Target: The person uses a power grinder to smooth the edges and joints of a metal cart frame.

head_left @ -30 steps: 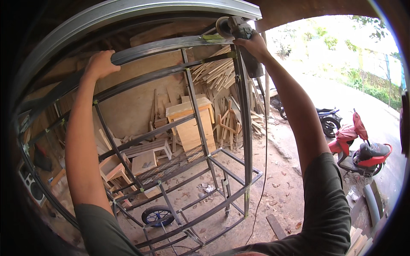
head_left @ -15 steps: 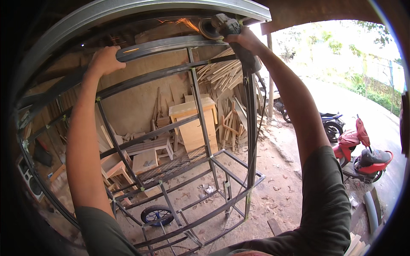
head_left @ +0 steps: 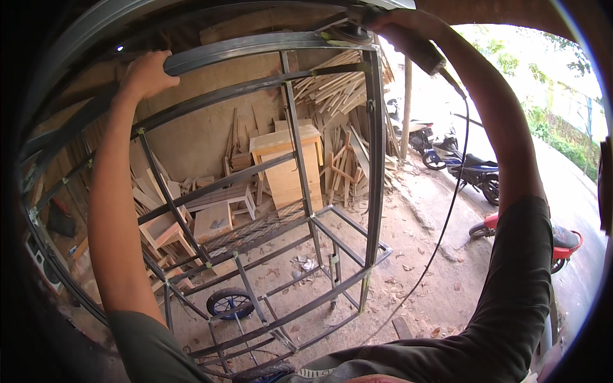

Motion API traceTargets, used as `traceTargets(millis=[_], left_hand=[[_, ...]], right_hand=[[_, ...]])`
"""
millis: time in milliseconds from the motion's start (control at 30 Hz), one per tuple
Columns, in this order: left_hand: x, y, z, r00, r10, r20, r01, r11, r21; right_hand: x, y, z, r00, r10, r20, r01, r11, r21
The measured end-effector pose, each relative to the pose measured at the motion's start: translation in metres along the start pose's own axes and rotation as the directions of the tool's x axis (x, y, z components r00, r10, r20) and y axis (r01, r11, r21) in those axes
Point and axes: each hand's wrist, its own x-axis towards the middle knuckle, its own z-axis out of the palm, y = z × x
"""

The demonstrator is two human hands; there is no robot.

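Observation:
My right hand [head_left: 403, 23] is wrapped round an angle grinder [head_left: 421, 56] at the top, its cord hanging down to the right. The grinder's disc [head_left: 348, 33] is at the right end of the frame's top bar [head_left: 249, 46], near the corner; whether it touches the metal is hard to tell. Farther left, my left hand [head_left: 149, 74] grips that same bar, thumb on the near side and fingertips hidden behind it. Below both hands stands the tall welded metal frame [head_left: 377, 166], with a mesh panel [head_left: 255, 235] lower down.
Behind the frame are a wooden cabinet [head_left: 287, 169], a stack of timber strips [head_left: 335, 86] and a low wooden bench [head_left: 223, 196]. A small wheel [head_left: 230, 304] shows among the lower bars. Motorbikes [head_left: 472, 172] stand to the right. The power cord [head_left: 454, 198] drops across the right side.
The grinder has shifted right towards the frame's corner and tilted, its handle swinging outward and right. Orange sparks have stopped. The left hand still holds the bar.

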Motion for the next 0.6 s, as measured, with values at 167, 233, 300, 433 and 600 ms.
traceTargets(millis=[167, 233, 300, 433, 600], left_hand=[[-0.008, -0.010, -0.008, 1.000, -0.001, -0.025, 0.001, 1.000, 0.000], [0.000, -0.002, -0.002, 0.998, 0.014, -0.054, -0.016, 0.999, -0.034], [0.007, 0.006, 0.000, 0.998, 0.036, -0.046, -0.039, 0.997, -0.065], [-0.016, -0.013, -0.023, 1.000, -0.011, 0.024, 0.011, 1.000, -0.025], [0.000, -0.007, -0.010, 0.998, 0.041, 0.047, -0.038, 0.997, -0.064]], right_hand=[[0.012, -0.036, 0.019, 0.991, -0.028, 0.134, 0.033, 0.999, -0.041], [0.005, -0.040, 0.005, 0.992, 0.009, 0.125, -0.001, 0.998, -0.065], [0.004, -0.034, -0.010, 0.993, 0.010, 0.119, -0.005, 0.999, -0.046], [-0.007, -0.025, 0.006, 0.968, 0.210, 0.136, -0.220, 0.973, 0.064], [-0.016, -0.010, -0.021, 0.966, 0.209, 0.149, -0.220, 0.974, 0.059]])
